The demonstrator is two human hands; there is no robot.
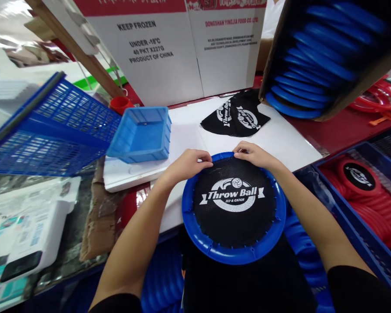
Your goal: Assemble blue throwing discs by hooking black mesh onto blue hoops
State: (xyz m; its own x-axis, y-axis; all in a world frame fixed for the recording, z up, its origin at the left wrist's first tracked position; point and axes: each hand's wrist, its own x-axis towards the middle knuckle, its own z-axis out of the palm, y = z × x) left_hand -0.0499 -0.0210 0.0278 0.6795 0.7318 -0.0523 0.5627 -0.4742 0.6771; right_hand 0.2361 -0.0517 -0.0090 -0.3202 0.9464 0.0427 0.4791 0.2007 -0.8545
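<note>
A blue plastic ring with a black mesh stretched inside it makes up a throw ball disc (234, 230), tilted toward me at the front edge of the white board. White "Throw Ball Fly & Catch" lettering is printed on the mesh. My left hand (193, 163) pinches the disc's far edge, left of centre, thumb and forefinger at the mesh border. My right hand (252, 154) is closed on the same edge a little to the right, fingers curled at the rim. Beyond the disc lie black printed mesh pieces (236, 114), overlapping on the board.
An open carton of blue rings (313, 65) stands at the back right. A light-blue tray (146, 130) and a blue basket (81, 108) are on the left. A white carton (169, 56) stands behind. At right, a blue crate holds red discs (361, 178).
</note>
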